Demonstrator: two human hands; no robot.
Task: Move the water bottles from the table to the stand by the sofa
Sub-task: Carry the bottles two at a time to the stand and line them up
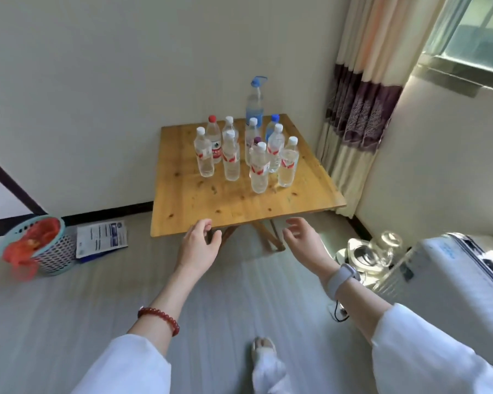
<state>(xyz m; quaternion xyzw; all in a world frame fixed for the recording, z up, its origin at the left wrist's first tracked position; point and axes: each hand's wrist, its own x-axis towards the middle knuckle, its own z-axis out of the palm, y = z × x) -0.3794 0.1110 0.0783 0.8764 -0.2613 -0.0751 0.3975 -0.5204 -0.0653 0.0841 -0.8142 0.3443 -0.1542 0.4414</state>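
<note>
Several clear water bottles [259, 169] stand upright in a cluster on a square wooden folding table [199, 211] in the room's corner. Most have white caps and red labels; one has a red cap [213, 137]. A tall bottle with a blue handle cap [254, 100] stands at the table's back edge. My left hand [200, 245] hovers just in front of the table's near edge, fingers loosely curled, holding nothing. My right hand [302, 237] reaches forward beside it, fingers relaxed and empty. Neither hand touches a bottle. No stand or sofa is in view.
A mesh waste basket [54, 251] with a red bag sits on the floor at left, next to a printed sheet [101, 240]. A light suitcase [461, 282] and glassware on a tray [382, 248] stand at right. A curtain [359, 109] hangs behind the table.
</note>
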